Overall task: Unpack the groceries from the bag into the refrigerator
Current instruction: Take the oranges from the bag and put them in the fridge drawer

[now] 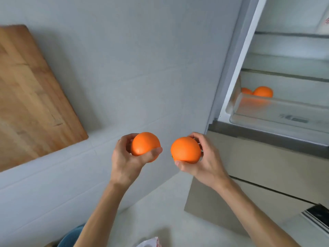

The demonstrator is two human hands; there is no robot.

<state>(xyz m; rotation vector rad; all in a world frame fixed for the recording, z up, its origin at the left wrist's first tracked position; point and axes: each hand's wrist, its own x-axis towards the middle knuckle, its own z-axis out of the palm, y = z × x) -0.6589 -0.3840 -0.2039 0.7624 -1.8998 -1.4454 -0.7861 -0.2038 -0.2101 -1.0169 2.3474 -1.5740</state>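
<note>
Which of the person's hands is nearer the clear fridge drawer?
Right. The right hand, holding an orange, is below-left of the drawer; the left hand is farther left.

Soft, even light is seen throughout; a faint shadow is cast on the wall (124,50) beside the board (32,97). Edges are bent by the wide lens; the fridge (284,77) is slightly blurred.

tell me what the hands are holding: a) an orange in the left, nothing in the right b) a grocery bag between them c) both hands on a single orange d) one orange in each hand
d: the left hand grips a first orange and the right hand grips a second orange, with a gap between the two fruits.
</note>
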